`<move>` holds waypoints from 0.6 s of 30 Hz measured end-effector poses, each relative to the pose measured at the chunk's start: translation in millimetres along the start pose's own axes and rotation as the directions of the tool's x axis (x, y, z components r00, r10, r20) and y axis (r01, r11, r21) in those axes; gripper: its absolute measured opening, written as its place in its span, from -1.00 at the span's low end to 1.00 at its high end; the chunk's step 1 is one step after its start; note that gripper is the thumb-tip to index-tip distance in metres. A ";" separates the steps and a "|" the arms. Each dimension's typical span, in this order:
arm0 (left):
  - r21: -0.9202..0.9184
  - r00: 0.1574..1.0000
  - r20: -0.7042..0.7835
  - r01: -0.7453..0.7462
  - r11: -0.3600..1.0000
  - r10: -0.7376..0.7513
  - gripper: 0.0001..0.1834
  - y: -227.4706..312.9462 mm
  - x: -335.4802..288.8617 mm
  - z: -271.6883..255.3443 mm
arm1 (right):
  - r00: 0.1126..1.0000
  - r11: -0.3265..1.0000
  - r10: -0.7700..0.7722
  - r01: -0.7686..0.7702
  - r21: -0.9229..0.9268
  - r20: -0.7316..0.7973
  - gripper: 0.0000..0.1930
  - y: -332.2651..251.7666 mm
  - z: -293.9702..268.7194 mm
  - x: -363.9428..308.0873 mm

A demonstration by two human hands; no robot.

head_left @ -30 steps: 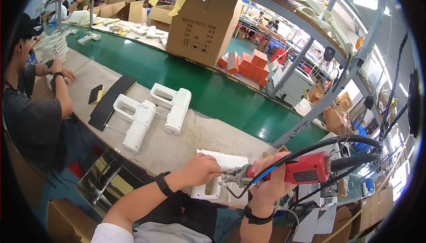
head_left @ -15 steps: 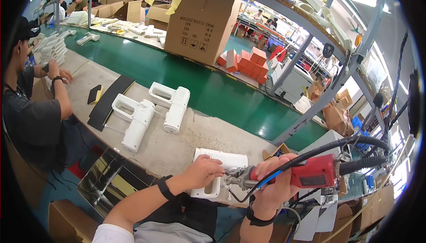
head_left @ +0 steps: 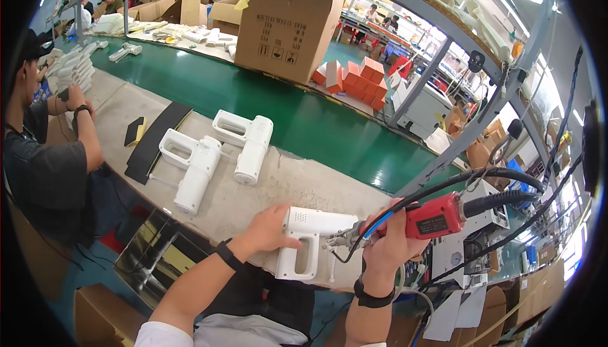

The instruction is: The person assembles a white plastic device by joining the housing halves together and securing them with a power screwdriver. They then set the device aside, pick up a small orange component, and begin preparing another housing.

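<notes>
A white gun-shaped plastic housing (head_left: pixel 320 221) with a looped handle lies on the bench in front of me. My left hand (head_left: pixel 266 228) holds its left end, thumb on the near face and fingers at the far edge. My right hand (head_left: pixel 394 243) is wrapped round a red power screwdriver (head_left: pixel 436 218) with a black cable and hose. Its metal nose (head_left: pixel 344 238) points left, at the housing beside the handle opening; whether it touches cannot be told. Two similar white housings, one nearer (head_left: pixel 197 173) and one farther (head_left: pixel 254 150), lie to the left.
A black foam strip (head_left: pixel 158 141) lies left of the housings. Beyond the bench runs a green conveyor belt (head_left: pixel 304 130). A big cardboard box (head_left: pixel 285 27) and orange boxes (head_left: pixel 364 81) stand behind it. A co-worker (head_left: pixel 54 138) sits at left. A metal post (head_left: pixel 421 87) rises at right.
My left hand has moved from the screwdriver's nose to the housing's left end, its pinch opened into a wider grasp. The screwdriver has shifted slightly left and tilted. The housing has turned a little.
</notes>
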State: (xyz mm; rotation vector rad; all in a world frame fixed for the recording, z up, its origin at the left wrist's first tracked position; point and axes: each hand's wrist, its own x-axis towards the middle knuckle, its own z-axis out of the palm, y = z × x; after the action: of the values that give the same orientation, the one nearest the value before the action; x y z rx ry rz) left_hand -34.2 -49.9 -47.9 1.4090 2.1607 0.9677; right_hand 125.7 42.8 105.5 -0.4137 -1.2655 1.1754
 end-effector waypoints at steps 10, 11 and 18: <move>-0.035 0.999 -0.041 -0.013 0.999 0.012 0.23 -18.6 2.1 13.0 | 0.999 0.999 -0.047 0.047 -0.016 -0.017 -0.87 14.0 9.2 8.2; -0.037 0.999 -0.041 -0.013 0.999 0.011 0.23 -19.0 2.1 13.8 | 0.999 0.999 -0.030 0.029 -0.014 -0.014 -0.87 17.6 9.5 7.8; -0.007 0.999 -0.006 0.041 0.999 -0.041 0.22 -16.7 0.2 12.8 | 1.000 1.000 0.011 -0.010 -0.028 0.025 -0.89 27.9 8.0 4.6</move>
State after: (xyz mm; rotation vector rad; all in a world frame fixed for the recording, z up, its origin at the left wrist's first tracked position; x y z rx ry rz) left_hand -36.7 -49.7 -68.8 1.3549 2.1801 0.9645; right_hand 105.6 55.3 88.2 -0.4281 -1.3043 1.1761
